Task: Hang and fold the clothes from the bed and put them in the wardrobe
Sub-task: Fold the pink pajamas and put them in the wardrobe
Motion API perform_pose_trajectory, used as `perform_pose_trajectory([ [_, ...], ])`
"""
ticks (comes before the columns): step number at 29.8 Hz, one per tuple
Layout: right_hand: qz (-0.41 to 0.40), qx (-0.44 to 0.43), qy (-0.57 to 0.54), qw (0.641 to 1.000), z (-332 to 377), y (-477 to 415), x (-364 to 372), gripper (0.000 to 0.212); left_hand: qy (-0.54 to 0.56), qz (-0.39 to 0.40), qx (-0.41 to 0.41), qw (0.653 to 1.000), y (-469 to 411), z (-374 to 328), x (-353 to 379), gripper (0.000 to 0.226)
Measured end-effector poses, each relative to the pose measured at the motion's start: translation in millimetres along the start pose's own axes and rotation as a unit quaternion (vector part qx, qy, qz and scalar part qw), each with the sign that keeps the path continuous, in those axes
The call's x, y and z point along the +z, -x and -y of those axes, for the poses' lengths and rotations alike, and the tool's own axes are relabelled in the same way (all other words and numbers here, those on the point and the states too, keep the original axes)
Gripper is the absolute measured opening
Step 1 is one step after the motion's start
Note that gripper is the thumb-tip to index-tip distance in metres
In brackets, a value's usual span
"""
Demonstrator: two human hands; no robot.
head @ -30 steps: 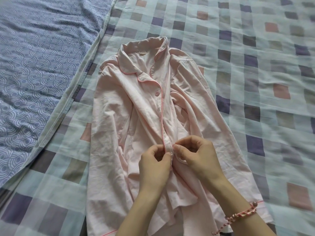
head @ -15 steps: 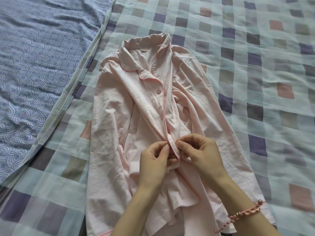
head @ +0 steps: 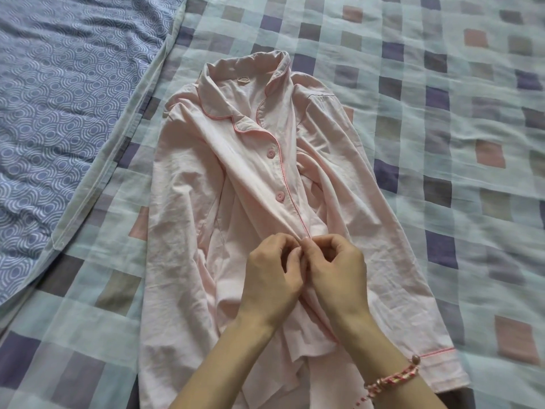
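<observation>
shirt: pale pink pyjama shirt [head: 206,219] lies face up on the checked bedsheet [head: 442,143], collar at the far end, hem toward the person. wrinkled, not folded.
collar: notched collar [head: 236,93] with darker pink piping, lies open and flat, a small label inside the neck.
placket: piped front edge [head: 290,193] runs from the collar down the middle to the hands. two pink buttons [head: 270,154] show on it above the hands, both look fastened.
sleeves: one sleeve lies along each side of the body. right-side sleeve ends in a piped cuff [head: 439,367] near the person's right wrist.
left hand: left hand [head: 272,278] has its fingers curled, pinching the placket fabric at mid-front, thumb and fingertips pressed to the cloth.
right hand: right hand [head: 336,274] is curled the same way, pinching the opposite edge of the placket. both hands touch each other at the fingertips. whatever sits between the fingers is hidden.
wrist: braided pink and white bracelet [head: 392,382] with a bead on the right wrist.
bedding: blue wave-pattern cover [head: 59,98] lies left of the shirt, its pale border edge running diagonally beside the shirt's left shoulder, not touching the hands.
</observation>
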State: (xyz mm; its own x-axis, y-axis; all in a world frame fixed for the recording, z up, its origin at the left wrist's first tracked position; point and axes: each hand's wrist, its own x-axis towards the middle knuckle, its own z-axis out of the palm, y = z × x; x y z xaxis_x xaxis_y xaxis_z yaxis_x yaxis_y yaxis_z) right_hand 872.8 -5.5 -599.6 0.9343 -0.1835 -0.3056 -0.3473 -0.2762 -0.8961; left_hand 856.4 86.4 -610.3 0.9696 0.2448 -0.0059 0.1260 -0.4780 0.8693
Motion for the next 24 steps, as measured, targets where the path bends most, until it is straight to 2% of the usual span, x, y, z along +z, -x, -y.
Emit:
perform_pose_trajectory([
  [2, -0.006, 0.027, -0.008, 1.0, -1, -4, 4, 0.017, 0.016, -0.011, -0.008, 1.0, -2, -1, -2, 0.011],
  [4, 0.025, 0.075, -0.052, 0.995, -4, -9, 4, 0.016, 0.095, 0.014, -0.088, 0.992, -6, -4, -6, 0.014],
  [6, 0.064, 0.126, -0.113, 0.983, -5, -13, -3, 0.021, 0.232, 0.046, -0.206, 0.95, -11, -6, -12, 0.012],
  [7, 0.071, 0.135, -0.133, 0.979, -6, -14, -9, 0.021, 0.271, 0.04, -0.246, 0.93, -11, -5, -14, 0.011],
  [8, 0.069, 0.126, -0.13, 0.981, -8, -14, -18, 0.019, 0.265, 0.018, -0.257, 0.929, -8, -2, -16, 0.009],
  [9, 0.067, 0.103, -0.102, 0.987, -11, -11, -28, 0.018, 0.209, -0.015, -0.233, 0.949, 0, 3, -17, 0.008],
  [11, 0.085, 0.045, -0.011, 0.995, -16, 2, -46, 0.013, 0.037, -0.07, -0.099, 0.992, 27, 9, -18, 0.01],
  [13, 0.113, -0.005, 0.102, 0.988, -24, 23, -60, 0.005, -0.102, -0.011, 0.063, 0.993, 62, 15, -16, 0.017],
  [14, 0.119, -0.029, 0.164, 0.979, -31, 33, -66, 0.009, -0.166, 0.027, 0.108, 0.98, 78, 22, -12, 0.023],
  [16, 0.134, -0.055, 0.246, 0.958, -45, 47, -76, 0.026, -0.252, 0.075, 0.1, 0.96, 100, 35, -6, 0.039],
  [19, 0.158, -0.044, 0.316, 0.934, -62, 54, -82, 0.039, -0.303, 0.074, 0.071, 0.948, 105, 48, -1, 0.046],
  [20, 0.153, -0.049, 0.332, 0.93, -67, 52, -81, 0.035, -0.313, 0.083, 0.08, 0.943, 103, 48, -1, 0.045],
  [23, 0.092, -0.059, 0.331, 0.937, -65, 51, -78, 0.001, -0.348, 0.14, 0.09, 0.922, 101, 42, -5, 0.043],
  [24, 0.068, -0.064, 0.321, 0.942, -62, 51, -78, 0.006, -0.359, 0.159, 0.093, 0.915, 100, 40, -8, 0.04],
])
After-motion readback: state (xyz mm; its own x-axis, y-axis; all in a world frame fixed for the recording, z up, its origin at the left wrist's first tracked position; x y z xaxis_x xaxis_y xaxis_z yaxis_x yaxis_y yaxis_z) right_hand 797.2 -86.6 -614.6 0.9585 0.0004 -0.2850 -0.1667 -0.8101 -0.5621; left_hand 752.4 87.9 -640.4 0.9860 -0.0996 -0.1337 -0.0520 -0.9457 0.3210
